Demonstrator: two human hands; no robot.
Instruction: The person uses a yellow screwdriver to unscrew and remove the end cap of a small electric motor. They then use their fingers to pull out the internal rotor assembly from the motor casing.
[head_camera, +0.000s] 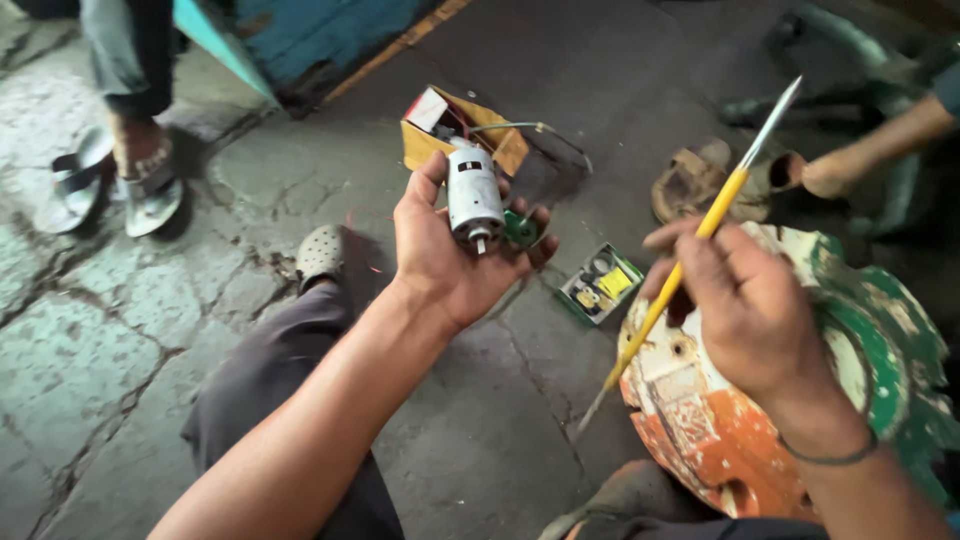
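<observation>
A cardboard box (430, 140) on the floor holds wires. Your left hand (450, 265) grips a small motor (473, 197) upright — shaft pointing toward you. Your right hand (745, 305) pinches a yellow soldering iron (700, 240) — tip slanting up-right.

Left hand (445, 262) grips small motor (473, 197); right hand (745, 310) holds soldering iron (690, 250).

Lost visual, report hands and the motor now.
Left hand grips small silver motor, shaft toward camera. Right hand holds yellow-handled soldering iron over worn painted housing. Nothing between them.
</observation>
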